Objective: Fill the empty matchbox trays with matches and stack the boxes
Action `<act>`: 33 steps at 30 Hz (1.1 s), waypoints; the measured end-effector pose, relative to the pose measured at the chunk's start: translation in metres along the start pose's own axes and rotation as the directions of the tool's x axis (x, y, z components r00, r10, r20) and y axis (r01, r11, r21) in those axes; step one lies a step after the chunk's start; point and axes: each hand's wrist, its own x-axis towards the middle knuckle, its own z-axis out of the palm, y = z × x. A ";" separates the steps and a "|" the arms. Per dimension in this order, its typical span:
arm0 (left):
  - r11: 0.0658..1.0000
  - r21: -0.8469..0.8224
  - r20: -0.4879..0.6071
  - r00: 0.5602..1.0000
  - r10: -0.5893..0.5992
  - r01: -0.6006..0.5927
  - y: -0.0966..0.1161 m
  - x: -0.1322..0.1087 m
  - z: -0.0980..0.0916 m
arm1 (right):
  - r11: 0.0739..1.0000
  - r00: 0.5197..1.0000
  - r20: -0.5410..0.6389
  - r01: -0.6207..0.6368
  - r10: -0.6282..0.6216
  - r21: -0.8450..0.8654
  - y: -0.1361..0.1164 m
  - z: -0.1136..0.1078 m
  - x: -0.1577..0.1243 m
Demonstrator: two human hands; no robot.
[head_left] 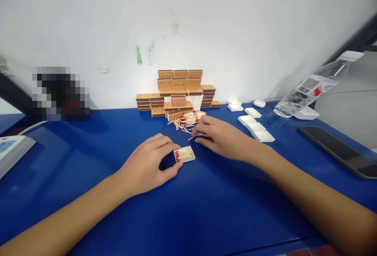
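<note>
Two hands are working: left hand [147, 165] clasping the white tray [184, 155] steady (heads aligned), right hand [224, 138] pinching loose matches [187, 121].

The table [206, 209] has a smooth blue top with a soft sheen. The small tray [184, 154] looks like matt white card, as do the spare trays [255, 127]. The matches [187, 120] are pale bare wood with dull red heads. The stacked matchboxes [179, 79] are printed tan cardboard. The bottle [306, 93] is clear glossy plastic; the phone [338, 150] is dark and glassy. The wall [235, 20] is matt white, scuffed.
</note>
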 end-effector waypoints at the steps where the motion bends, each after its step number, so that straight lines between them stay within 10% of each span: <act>1: 1.000 0.002 0.002 1.000 0.001 -0.001 0.000 0.000 0.001 | 1.000 1.000 0.011 0.000 0.000 -0.010 -0.002 0.003 0.002; 22: 1.000 0.013 0.004 1.000 0.017 -0.017 0.000 -0.001 0.000 | 0.994 0.990 -0.139 -0.010 0.025 0.111 0.001 -0.022 -0.002; 33: 1.000 0.017 -0.007 1.000 0.023 -0.023 0.000 -0.001 -0.001 | 0.897 0.935 -0.052 -0.318 0.350 0.307 0.000 -0.014 0.004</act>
